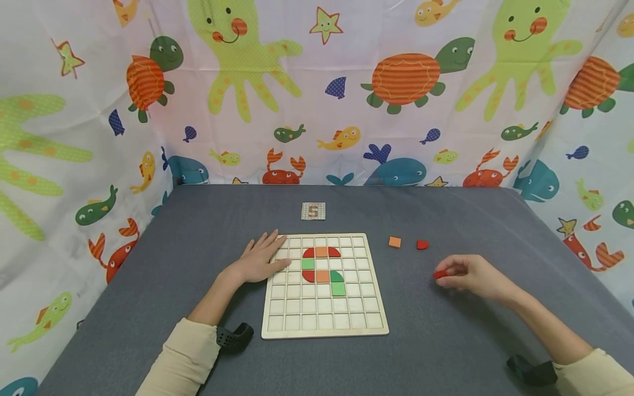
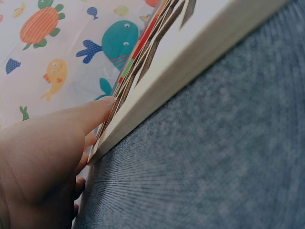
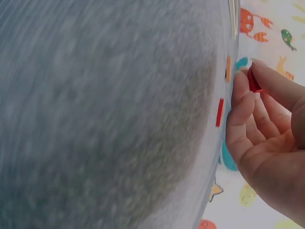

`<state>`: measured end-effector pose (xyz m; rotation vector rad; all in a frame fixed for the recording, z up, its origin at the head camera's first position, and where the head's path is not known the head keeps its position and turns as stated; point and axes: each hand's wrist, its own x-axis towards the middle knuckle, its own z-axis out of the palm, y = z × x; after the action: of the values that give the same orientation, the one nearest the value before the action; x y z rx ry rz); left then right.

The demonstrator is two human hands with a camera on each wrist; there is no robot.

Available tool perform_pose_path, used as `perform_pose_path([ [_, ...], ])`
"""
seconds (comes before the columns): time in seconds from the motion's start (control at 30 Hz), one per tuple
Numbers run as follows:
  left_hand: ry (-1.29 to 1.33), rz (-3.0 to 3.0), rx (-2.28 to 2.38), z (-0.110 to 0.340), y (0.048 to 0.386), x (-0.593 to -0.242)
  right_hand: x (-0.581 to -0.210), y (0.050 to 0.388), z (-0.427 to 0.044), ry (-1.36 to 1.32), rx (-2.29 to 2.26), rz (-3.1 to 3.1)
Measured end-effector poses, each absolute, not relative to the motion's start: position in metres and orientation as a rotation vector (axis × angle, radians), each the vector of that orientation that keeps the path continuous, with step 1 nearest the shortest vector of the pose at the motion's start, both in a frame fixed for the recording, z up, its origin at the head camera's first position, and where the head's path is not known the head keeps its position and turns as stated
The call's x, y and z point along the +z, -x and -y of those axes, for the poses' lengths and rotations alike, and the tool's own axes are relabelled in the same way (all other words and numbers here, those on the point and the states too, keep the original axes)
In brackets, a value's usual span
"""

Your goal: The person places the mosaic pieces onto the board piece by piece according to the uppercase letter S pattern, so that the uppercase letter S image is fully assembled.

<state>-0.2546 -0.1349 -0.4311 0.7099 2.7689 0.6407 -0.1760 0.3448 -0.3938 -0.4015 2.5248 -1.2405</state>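
My left hand (image 1: 259, 262) rests on the upper left edge of a pale wooden grid board (image 1: 309, 320), its fingers stretched out. In the left wrist view the thumb (image 2: 100, 112) touches the board's edge. Red, orange and green tiles lie in the board's cells in a curved pattern, among them a light green square (image 1: 339, 289) and a dark green quarter-round (image 1: 336, 276). To the right of the board, my right hand (image 1: 473, 276) pinches a small red tile (image 3: 254, 81) between thumb and fingers, a little above the cloth. The fingers partly hide the tile's shape.
An orange square tile (image 1: 394, 242) and a red quarter-round tile (image 1: 422, 245) lie on the grey cloth (image 1: 406, 363) right of the board. Behind the board is a small pattern card (image 1: 313, 211) with an S-like figure. A sea-animal curtain (image 1: 317, 71) surrounds the table's back and sides.
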Motion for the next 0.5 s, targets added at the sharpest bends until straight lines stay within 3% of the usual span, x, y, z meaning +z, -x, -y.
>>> perform_pose_path([
  [0.5, -0.711, -2.753, 0.670, 0.136, 0.257, -0.434, -0.393, 0.180, -0.316, 0.381, -1.346, -2.481],
])
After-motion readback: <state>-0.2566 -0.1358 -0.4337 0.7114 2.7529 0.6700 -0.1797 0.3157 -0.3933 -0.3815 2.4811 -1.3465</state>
